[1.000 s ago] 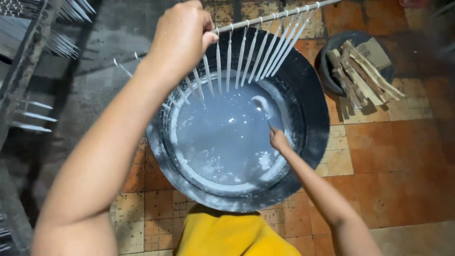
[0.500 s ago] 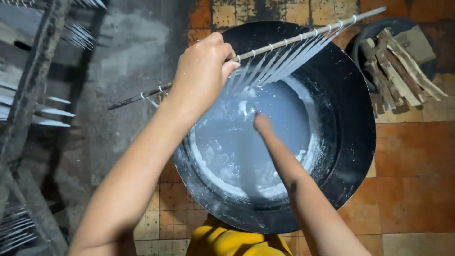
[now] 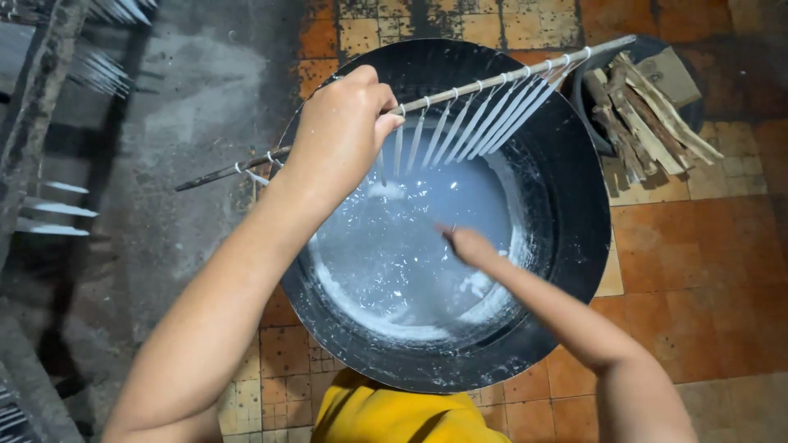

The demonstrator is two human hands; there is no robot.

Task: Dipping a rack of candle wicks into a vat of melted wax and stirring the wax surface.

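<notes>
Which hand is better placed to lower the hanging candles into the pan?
Left. The left hand grips the stick carrying the candles above the pan; the right hand sits low over the wax.

Thin stick strung with hanging white tapers, held tilted above black basin of milky white liquid

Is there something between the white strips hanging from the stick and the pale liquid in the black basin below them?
Nothing visible. The left hand holds the stick over the black basin, and the white strips hang freely above the pale liquid. The right hand is low over the liquid, but nearer the person than the strips, not under them.
</notes>
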